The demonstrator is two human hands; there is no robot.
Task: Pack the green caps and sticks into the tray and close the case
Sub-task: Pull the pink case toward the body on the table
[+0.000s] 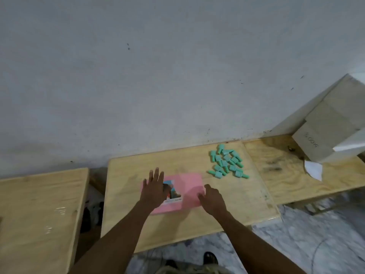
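Nothing is packed yet: caps [227, 164] lie heaped near the shut case [189, 184], my left grip [154, 189] spread over it, right grip [212, 198] curled at its edge, hold unclear.

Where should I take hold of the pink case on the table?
Probably its thin right edge, from the right: the pink case lies flat on the wooden table, so only edges offer grip, and the left hand lies flat across its left part.

left hand [153, 189] hides part of the case [189, 181] label [175, 191].
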